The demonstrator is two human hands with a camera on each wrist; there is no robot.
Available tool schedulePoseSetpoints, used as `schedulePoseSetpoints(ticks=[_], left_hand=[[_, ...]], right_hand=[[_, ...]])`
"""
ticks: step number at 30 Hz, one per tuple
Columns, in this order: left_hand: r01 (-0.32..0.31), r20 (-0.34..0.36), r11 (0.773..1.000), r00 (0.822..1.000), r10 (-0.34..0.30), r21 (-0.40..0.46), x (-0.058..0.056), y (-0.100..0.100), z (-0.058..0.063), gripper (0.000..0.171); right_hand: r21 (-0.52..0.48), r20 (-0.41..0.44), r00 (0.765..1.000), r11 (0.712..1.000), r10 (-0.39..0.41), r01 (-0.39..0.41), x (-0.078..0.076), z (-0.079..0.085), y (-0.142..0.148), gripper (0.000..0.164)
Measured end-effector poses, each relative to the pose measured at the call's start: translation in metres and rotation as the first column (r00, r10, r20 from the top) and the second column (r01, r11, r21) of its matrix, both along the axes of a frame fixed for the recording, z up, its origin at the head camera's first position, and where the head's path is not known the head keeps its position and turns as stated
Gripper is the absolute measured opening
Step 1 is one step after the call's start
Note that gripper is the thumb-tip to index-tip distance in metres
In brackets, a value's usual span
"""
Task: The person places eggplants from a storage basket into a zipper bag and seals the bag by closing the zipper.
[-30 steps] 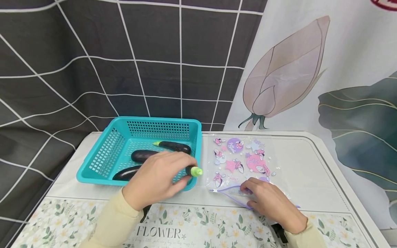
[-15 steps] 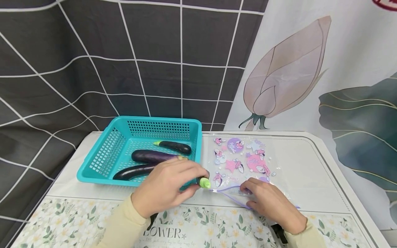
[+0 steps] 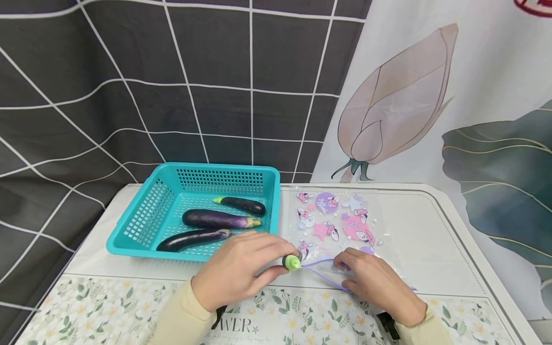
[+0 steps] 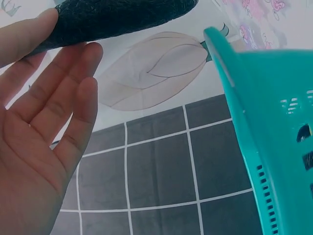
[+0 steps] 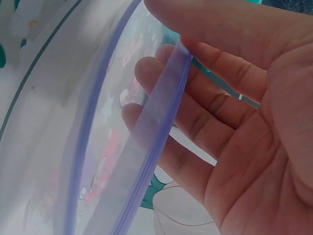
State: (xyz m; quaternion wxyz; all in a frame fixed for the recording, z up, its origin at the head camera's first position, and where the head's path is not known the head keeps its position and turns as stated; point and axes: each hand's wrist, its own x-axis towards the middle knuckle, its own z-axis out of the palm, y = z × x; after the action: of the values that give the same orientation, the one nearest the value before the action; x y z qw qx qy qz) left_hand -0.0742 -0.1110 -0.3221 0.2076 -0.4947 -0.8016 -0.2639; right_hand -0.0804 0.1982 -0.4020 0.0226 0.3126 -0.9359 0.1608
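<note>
My left hand (image 3: 247,270) pinches a dark eggplant with a light green stem end (image 3: 293,262) between thumb and fingers. The green end faces me, at the left end of the bag's mouth. In the left wrist view, the eggplant's dark body (image 4: 122,19) stretches beyond the fingertips. A clear zip bag (image 3: 319,232) with pink and purple cartoon prints lies flat on the table. Its purple zip edges stand apart. With thumb and fingers, my right hand (image 3: 379,282) holds one edge; the right wrist view shows several fingers behind the purple zip strip (image 5: 164,132).
Left of the bag, a teal plastic basket (image 3: 215,166) holds 3 eggplants, including a purple one (image 3: 215,219). A floral cloth (image 3: 108,306) covers the table's front. A dark grid-patterned curtain (image 3: 215,110) hangs behind.
My left hand has carried the eggplant from over the basket's right front corner right and toward me, to the bag's mouth. The right hand keeps its place on the bag's edge.
</note>
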Motion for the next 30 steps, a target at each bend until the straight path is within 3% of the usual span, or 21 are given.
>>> schedulePoseSetpoints(ticks=[9,18,25,30], left_hand=[[0.049,0.022,0.998,0.999,-0.05,0.027,0.002,0.008,-0.006,0.024],[0.054,0.046,0.998,0.997,-0.055,0.029,0.005,0.016,-0.012,0.029],[0.077,0.053,0.996,0.995,-0.079,0.044,0.005,0.022,-0.017,0.029],[0.078,0.062,0.996,0.995,-0.081,0.049,0.004,0.026,-0.02,0.03]], right_hand=[[0.01,0.008,1.0,1.0,-0.018,0.018,0.0,0.001,-0.001,0.037],[0.019,0.0,1.0,0.999,-0.026,0.026,0.001,0.002,-0.002,0.036],[-0.023,-0.08,0.997,1.0,-0.006,0.004,0.001,0.0,-0.003,0.024],[-0.026,-0.092,0.996,1.0,-0.001,-0.002,0.001,0.0,-0.004,0.027]])
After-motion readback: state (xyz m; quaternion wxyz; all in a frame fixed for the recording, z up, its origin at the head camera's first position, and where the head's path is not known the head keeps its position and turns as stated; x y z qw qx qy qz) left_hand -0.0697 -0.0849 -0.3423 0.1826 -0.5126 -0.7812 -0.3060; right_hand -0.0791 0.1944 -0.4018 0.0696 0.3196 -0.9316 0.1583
